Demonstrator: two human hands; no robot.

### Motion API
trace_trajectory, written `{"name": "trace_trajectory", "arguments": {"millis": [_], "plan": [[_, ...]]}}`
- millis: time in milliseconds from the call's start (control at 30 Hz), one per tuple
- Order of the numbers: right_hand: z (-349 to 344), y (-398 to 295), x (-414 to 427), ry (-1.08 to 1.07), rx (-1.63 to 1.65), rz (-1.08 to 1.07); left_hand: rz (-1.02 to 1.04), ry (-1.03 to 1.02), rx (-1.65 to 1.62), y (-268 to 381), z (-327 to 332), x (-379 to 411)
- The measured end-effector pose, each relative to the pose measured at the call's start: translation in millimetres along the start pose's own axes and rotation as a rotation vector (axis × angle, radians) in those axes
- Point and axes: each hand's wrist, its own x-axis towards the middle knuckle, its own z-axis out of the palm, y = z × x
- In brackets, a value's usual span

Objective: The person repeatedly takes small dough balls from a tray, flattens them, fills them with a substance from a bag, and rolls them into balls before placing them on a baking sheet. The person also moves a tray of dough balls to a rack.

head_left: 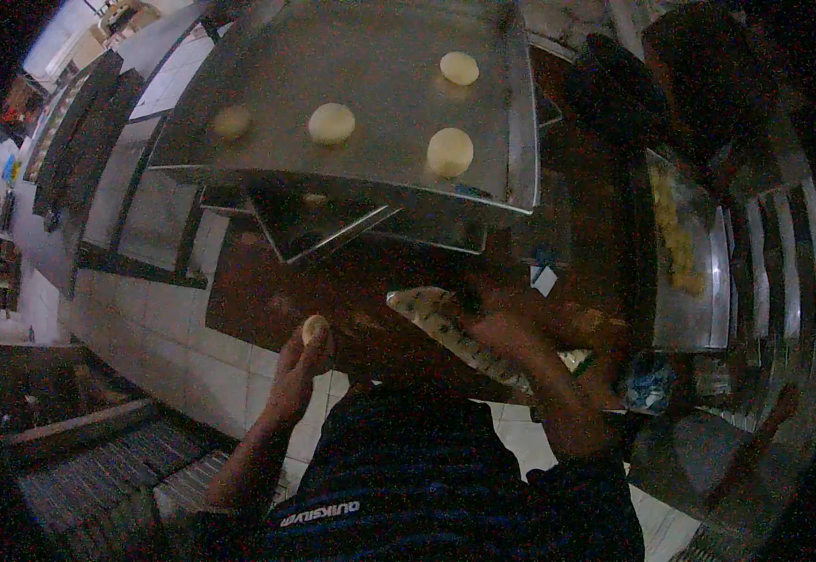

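In my left hand (308, 353) I hold a small pale round cookie or dough piece (315, 330) between thumb and fingers. My right hand (495, 327) is closed around a long pale bag with dark spots (430, 310), which looks like a piping bag. Its narrow end points up and left, towards the left hand but apart from it. Beyond both hands lies a metal baking tray (380, 56). Several pale round pieces rest on it, spaced apart, one of them (332, 123) near the middle and another (450, 152) near the front right.
Under the big tray, smaller dark trays (337, 235) stick out at angles over a brown tabletop (253, 295). A white scrap (542, 279) lies to their right. At far right, a metal tray (706, 309) holds yellowish pieces beside slatted metal (787, 253). Another person's limb (759, 442) shows lower right.
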Motion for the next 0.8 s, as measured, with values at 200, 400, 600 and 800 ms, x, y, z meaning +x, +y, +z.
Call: {"name": "trace_trajectory", "arguments": {"millis": [200, 400, 600, 800], "plan": [[62.1, 14.0, 16.0, -0.026, 0.321, 0.127, 0.648, 0.073, 0.826, 1.4, -8.2, -3.7], [-15.7, 2.2, -25.8, -0.125, 0.526, 0.111, 0.448, -0.029, 0.513, 19.6, 24.0, 24.1], [15.7, 47.2, -7.5, -0.037, 0.684, -0.031, 0.311, -0.081, 0.264, -81.9, 85.2, 103.3], [-7.8, 43.0, -9.0, 0.083, 0.515, -0.013, -0.165, -0.265, -0.272, 22.6, 84.8, 55.4]]}}
